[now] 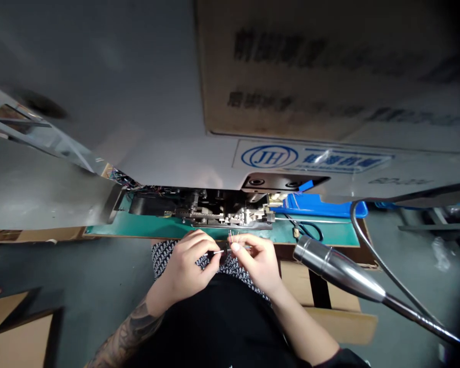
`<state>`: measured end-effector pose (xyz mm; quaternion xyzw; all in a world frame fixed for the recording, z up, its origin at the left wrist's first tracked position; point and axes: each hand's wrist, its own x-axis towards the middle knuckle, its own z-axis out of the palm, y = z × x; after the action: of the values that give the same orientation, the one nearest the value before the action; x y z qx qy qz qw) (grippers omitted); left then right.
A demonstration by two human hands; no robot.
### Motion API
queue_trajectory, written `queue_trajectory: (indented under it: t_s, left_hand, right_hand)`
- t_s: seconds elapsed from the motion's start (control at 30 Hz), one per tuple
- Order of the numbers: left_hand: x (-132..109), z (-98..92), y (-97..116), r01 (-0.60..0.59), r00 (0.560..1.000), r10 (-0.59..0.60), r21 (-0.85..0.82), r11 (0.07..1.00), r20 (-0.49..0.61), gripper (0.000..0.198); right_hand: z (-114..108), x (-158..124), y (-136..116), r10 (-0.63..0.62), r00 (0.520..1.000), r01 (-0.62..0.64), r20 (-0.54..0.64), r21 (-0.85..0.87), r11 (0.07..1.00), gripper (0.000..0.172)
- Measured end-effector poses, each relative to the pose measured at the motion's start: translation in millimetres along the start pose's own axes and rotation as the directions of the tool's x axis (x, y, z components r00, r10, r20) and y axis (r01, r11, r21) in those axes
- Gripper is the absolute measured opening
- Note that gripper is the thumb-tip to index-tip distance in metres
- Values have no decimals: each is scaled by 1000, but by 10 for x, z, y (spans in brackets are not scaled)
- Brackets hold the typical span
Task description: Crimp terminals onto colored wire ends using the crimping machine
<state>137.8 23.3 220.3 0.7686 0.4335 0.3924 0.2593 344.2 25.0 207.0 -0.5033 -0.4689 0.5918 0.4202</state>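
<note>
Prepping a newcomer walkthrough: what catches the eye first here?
The left hand and right hand pinch a small wired part at centre, just in front of the machine's open mechanism. A shiny metal cylinder juts in at lower right. A blue JH label sits on the grey housing above.
</note>
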Motion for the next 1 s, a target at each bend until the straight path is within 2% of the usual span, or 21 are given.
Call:
queue_trajectory:
  t_s: [0.13, 0.3, 0.43, 0.53, 0.63, 0.8, 0.87, 1.0]
  left_hand:
    - [-7, 30, -3, 5, 1000, -5, -11, 1000, -6, 15]
    - [-21, 76, -25, 40, 998, -40, -6, 999, -45, 15]
    - [-21, 77, -36, 53, 998, -53, 21, 998, -19, 14]
    - [-23, 54, -49, 57, 997, -58, 30, 998, 41, 13]
    - [-27, 44, -62, 60, 995, -63, 48, 997, 77, 11]
    - [-35, 72, -62, 65, 996, -73, 129, 989, 53, 8]
    - [-36, 75, -58, 66, 996, -72, 122, 990, 47, 8]
    - [-22, 47, -55, 62, 995, -68, 86, 994, 77, 9]
  right_hand:
    - [17, 59, -6, 20, 1000, -20, 10, 10, 1000, 32]
    - [27, 50, 10, -4, 999, 6, -52, 29, 1000, 32]
    - [-54, 67, -15, -113, 993, 108, -42, -118, 987, 25]
    - [-127, 110, -64, -104, 994, 110, 43, -193, 975, 22]
    - [-140, 145, -104, -64, 994, 76, 88, -141, 987, 23]
    - [-87, 142, -102, -3, 998, 1, 57, 31, 1000, 29]
    - [-95, 141, -92, -41, 996, 40, 83, 10, 999, 27]
    - [-159, 170, -116, -176, 970, 202, 165, -156, 967, 18]
